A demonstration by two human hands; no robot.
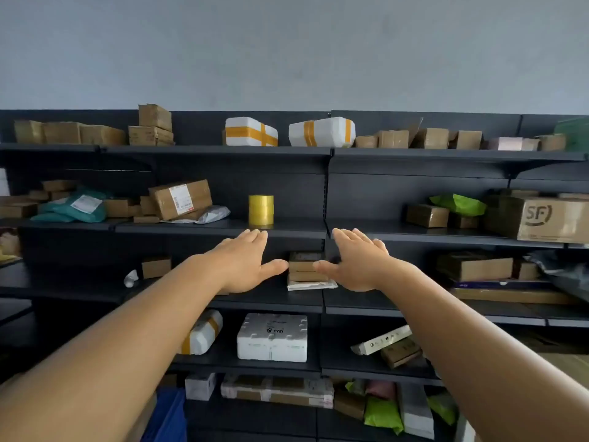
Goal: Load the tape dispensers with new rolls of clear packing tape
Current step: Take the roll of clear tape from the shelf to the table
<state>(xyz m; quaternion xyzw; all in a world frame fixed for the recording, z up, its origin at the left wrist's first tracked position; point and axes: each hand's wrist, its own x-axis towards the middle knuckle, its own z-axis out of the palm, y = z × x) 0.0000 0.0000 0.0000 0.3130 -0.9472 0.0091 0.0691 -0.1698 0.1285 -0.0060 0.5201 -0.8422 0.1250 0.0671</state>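
Observation:
A stack of yellowish clear packing tape rolls [261,209] stands upright on the second dark shelf [223,227], near its middle. My left hand [244,262] is stretched out flat, palm down, just below and in front of the rolls, fingertips near the shelf edge. My right hand [357,261] is held out the same way to the right of it, fingers straight and spread. Neither hand holds anything. No tape dispenser is in view.
Dark metal shelving fills the wall. Cardboard boxes [180,199], white foam boxes [272,337], green mailer bags [459,204] and a large printed carton [548,218] lie on the shelves. A small stack of boxes [302,267] sits between my hands. A blue bin [169,416] stands at the lower left.

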